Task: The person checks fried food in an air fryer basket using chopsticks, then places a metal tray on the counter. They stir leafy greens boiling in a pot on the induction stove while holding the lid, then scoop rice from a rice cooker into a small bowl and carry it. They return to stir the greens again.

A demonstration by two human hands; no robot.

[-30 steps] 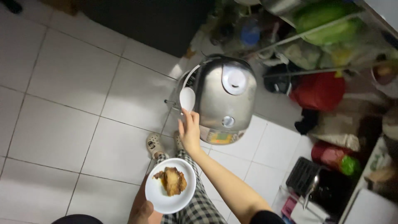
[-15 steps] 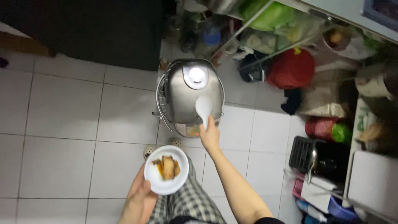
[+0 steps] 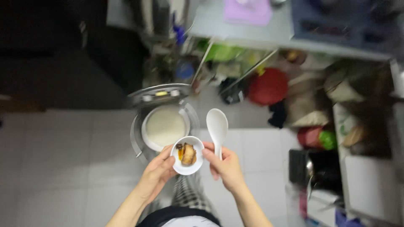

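Lid's up now on the rice cooker point(image 3: 164, 122). Half a second ago it was shut and the right hand was reaching onto it with the spoon; now the lid stands open at the far side and you can see the white rice point(image 3: 165, 126) filling the pot. Both hands have pulled back toward the body and come together just on the near side of the cooker.

Left hand point(image 3: 158, 174) has its fingers closed around the small white bowl point(image 3: 187, 166), holding it over the cooker's near rim. Inside the bowl sits a piece of browned food point(image 3: 187, 154), same as before. Right hand point(image 3: 227, 166) is clamped on the handle of the white spoon point(image 3: 216, 126), scoop end pointing up and away, just to the right of the cooker and right beside the bowl.

Past the cooker there's a rack with green stuff point(image 3: 221, 52) on it, and a red bag point(image 3: 268, 86) off to the cooker's right. Everything's pretty blurry.
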